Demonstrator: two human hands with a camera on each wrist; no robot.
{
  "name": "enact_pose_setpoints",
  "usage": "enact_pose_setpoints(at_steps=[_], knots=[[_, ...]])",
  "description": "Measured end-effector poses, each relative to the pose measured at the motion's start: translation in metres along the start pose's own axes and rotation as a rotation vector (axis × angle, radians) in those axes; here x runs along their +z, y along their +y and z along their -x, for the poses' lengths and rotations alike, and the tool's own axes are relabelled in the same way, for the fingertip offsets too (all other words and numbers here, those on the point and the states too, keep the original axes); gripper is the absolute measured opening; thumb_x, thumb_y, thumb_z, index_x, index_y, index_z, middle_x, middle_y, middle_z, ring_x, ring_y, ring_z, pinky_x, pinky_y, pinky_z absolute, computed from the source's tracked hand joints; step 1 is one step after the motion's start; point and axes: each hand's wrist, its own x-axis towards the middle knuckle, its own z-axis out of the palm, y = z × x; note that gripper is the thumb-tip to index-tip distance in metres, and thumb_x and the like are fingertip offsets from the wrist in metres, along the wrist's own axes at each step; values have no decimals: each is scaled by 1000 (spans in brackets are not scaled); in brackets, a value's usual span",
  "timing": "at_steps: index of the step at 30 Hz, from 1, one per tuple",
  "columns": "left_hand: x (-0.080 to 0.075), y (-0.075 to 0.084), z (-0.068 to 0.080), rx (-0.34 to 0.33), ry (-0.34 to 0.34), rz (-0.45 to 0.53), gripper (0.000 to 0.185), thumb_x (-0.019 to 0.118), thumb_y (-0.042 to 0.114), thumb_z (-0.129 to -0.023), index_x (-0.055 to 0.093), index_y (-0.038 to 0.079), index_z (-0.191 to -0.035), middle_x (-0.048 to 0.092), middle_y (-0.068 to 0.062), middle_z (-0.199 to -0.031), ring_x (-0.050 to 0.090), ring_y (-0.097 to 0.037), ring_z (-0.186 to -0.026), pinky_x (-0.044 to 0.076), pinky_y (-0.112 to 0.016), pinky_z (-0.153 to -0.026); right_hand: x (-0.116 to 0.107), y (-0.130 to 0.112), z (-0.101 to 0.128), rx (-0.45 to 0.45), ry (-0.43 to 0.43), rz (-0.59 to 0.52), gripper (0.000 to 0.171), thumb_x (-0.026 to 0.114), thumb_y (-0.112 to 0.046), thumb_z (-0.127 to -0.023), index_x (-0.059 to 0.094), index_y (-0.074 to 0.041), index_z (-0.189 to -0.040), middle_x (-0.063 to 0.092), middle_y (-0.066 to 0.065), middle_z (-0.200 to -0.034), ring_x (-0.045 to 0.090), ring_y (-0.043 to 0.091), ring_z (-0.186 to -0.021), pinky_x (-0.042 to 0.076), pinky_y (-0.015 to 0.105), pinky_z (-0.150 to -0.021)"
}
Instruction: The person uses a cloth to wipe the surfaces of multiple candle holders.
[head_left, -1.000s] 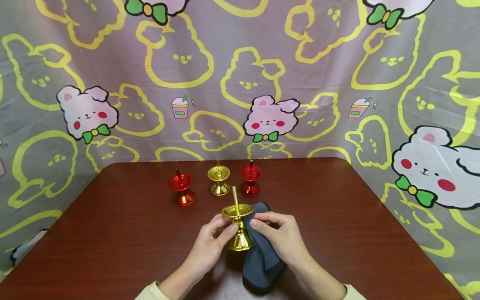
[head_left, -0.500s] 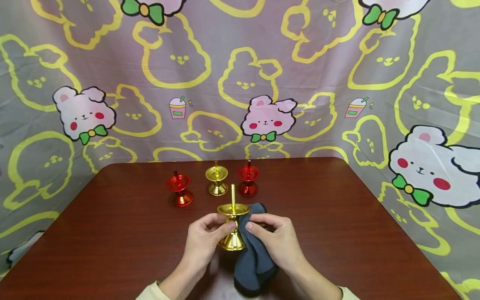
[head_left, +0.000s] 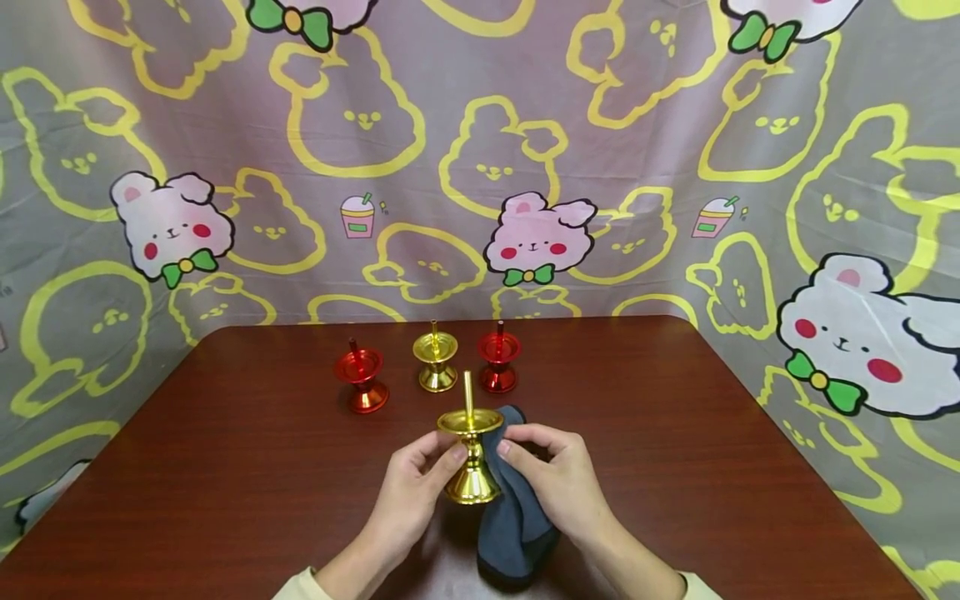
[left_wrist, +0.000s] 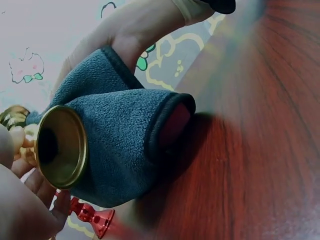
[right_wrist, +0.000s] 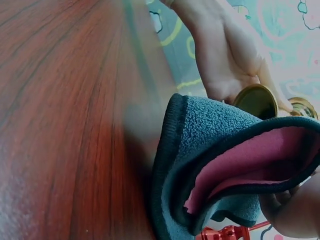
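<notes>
A shiny gold candle holder (head_left: 472, 483) with an upright spike is held above the table near its front. My left hand (head_left: 408, 483) pinches its narrow stem between thumb and fingers. From the other side my right hand (head_left: 566, 475) grips a grey-blue cloth (head_left: 517, 521) and presses it against the holder. The cloth's lower end hangs down below the hand. In the left wrist view the hollow underside of the holder's base (left_wrist: 67, 150) shows beside the cloth. A pink inner side of the cloth (right_wrist: 250, 155) appears in the right wrist view.
Behind the hands, a red candle holder (head_left: 363, 383) stands at the left, a second gold one (head_left: 437, 367) in the middle and another red one (head_left: 499, 367) to its right. The brown wooden table (head_left: 225, 467) ends at a patterned curtain (head_left: 420, 108).
The cloth's hanging end has swung left and then partly back to the right. The gold candle holder has tilted slightly, staying in the left hand. Both hands keep their hold.
</notes>
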Motion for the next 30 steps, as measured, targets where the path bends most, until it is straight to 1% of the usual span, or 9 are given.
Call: enact_pose_setpoints(at_steps=[4, 6, 7, 10, 13, 17, 22, 26, 30], knots=[[3, 0, 0, 65, 46, -105, 24, 65, 15, -98, 71, -2, -115, 64, -11, -112, 61, -18, -99, 50, -25, -82, 1, 1, 0, -16, 0, -4, 11, 76, -1, -87, 76, -1, -98, 71, 10, -87, 64, 14, -75, 52, 24, -65], [4, 1, 0, 81, 64, -142, 23, 66, 16, -98, 73, -1, -113, 62, -9, -112, 60, -18, -97, 49, -25, -81, 1, 1, 1, -18, 2, -6, 12, 76, -1, -86, 76, -1, -98, 71, 10, -87, 64, 15, -75, 53, 24, -66], [5, 2, 0, 72, 73, -144, 23, 68, 16, -97, 73, 0, -112, 62, -8, -109, 59, -17, -95, 49, -25, -78, 2, 1, 2, -19, 1, -9, 12, 76, -1, -86, 76, -1, -98, 71, 10, -87, 64, 15, -75, 53, 24, -66], [6, 3, -1, 16, 101, -83, 24, 75, 14, -91, 72, -2, -108, 66, -7, -100, 60, -15, -86, 50, -25, -72, 3, 2, 3, -22, -7, -16, 13, 76, -1, -86, 75, -1, -99, 71, 11, -88, 65, 15, -75, 54, 25, -67], [4, 4, -2, -33, 163, 9, 27, 80, 7, -85, 70, -6, -107, 69, -7, -92, 64, -12, -81, 52, -24, -68, 3, 2, 4, -38, -18, -22, 13, 77, -2, -86, 75, 0, -100, 71, 12, -88, 66, 16, -76, 54, 25, -68], [1, 4, -4, -51, 214, 55, 25, 82, 2, -80, 70, -8, -99, 71, -6, -84, 66, -12, -76, 53, -23, -66, 3, 2, 4, -53, -15, -16, 14, 77, -2, -86, 75, 0, -100, 71, 11, -88, 65, 15, -76, 54, 25, -67], [-1, 3, -2, -49, 160, 68, 18, 79, 0, -82, 69, -9, -95, 71, -5, -80, 63, -11, -72, 51, -23, -62, 2, 1, 3, -38, 1, 8, 14, 77, 0, -85, 76, 0, -99, 72, 9, -87, 65, 14, -75, 54, 24, -66], [-3, 3, -1, -49, 91, 80, 18, 75, 0, -87, 70, -10, -101, 71, -7, -85, 64, -12, -76, 53, -24, -66, 1, 1, 2, -30, 0, 7, 13, 76, 1, -86, 76, 1, -99, 72, 10, -88, 64, 13, -76, 53, 23, -66], [-5, 2, 0, -58, 22, 55, 24, 70, 4, -92, 68, -10, -110, 72, -10, -94, 66, -14, -82, 55, -26, -71, 1, 1, 1, -29, -6, -9, 12, 74, 2, -88, 76, 2, -100, 72, 10, -89, 64, 13, -77, 53, 23, -66]])
